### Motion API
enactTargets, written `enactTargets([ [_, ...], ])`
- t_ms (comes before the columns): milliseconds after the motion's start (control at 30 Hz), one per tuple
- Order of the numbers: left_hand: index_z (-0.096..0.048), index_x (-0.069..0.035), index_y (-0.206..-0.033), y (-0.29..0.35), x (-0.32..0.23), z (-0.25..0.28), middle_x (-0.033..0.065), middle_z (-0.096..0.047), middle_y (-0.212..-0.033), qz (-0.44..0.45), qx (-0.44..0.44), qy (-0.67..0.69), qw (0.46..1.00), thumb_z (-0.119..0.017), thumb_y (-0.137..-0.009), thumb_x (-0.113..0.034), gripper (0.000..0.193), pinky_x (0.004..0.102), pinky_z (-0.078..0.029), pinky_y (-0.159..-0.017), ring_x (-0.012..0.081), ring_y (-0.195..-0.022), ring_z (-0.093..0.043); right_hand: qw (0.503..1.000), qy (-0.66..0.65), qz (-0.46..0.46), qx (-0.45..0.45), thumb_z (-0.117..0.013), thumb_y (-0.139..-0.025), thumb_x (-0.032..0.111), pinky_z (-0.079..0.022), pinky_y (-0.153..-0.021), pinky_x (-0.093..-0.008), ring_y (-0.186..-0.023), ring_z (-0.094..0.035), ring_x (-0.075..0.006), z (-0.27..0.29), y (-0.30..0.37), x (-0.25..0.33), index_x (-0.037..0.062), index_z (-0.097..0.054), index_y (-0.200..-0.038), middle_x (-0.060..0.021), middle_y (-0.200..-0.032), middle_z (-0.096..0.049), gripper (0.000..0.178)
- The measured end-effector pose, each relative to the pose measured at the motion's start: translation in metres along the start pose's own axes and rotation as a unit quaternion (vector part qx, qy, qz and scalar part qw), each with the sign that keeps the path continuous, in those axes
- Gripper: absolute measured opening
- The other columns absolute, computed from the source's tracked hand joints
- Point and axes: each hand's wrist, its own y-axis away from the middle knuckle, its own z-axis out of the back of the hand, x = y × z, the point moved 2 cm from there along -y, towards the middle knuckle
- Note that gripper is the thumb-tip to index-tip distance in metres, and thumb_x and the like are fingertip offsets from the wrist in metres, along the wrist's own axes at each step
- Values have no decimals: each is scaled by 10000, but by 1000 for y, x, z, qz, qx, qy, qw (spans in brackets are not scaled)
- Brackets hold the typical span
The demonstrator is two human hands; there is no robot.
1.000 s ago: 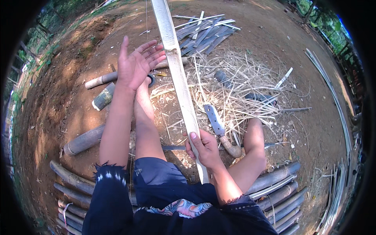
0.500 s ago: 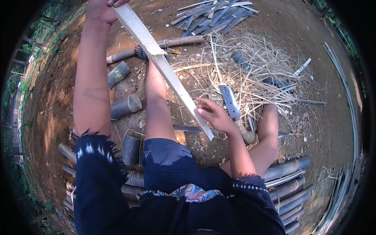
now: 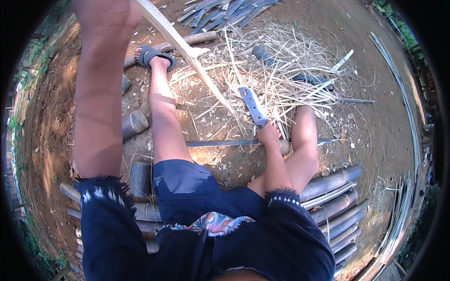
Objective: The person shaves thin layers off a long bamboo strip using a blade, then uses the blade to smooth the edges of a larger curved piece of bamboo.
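Note:
My left hand (image 3: 107,18) is raised at the upper left, its fingers cut off by the picture's top edge. From it a pale split bamboo strip (image 3: 174,40) slants down to the right, with a flap of wood peeling off partway along. Low between my knees, my right hand (image 3: 269,134) is closed around the wooden handle of a machete (image 3: 253,107). The broad steel blade, with several holes, points up and to the left, close to the strip's lower end. Part of the handle shows beyond my fist.
Thin bamboo shavings (image 3: 300,58) lie heaped around my right foot. Beyond is a stack of dark strips (image 3: 229,11). A dark strip (image 3: 211,144) crosses the ground beneath my legs. Bamboo sections (image 3: 135,123) lie at left, and bamboo poles (image 3: 335,180) form the seat under me.
My right hand has left the strip's lower end and taken hold of the machete's handle. My left hand has moved up and left, keeping the strip raised.

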Motion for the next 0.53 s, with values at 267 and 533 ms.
enactTargets([
  [267, -426, -154, -665, 0, 82, 8, -79, -297, -582, -85, -64, -177, 978, -445, -1044, -546, 546, 295, -262, -482, 54, -519, -330, 924, -332, 137, -129, -621, -898, 273, -496, -846, -500, -872, -682, -425, 69, 77, 20, -66, -319, -1496, -262, -889, -694, 750],
  [533, -498, -93, -892, -5, 56, -9, 28, -497, -761, -1, 164, -93, 982, -476, -917, -756, 664, 271, -500, -688, 152, -638, -579, 755, -573, 296, -116, -583, -1022, 179, -480, -532, -264, -581, -603, -110, 133, 202, 67, 69, -488, -1398, -48, -712, -610, 403],
])
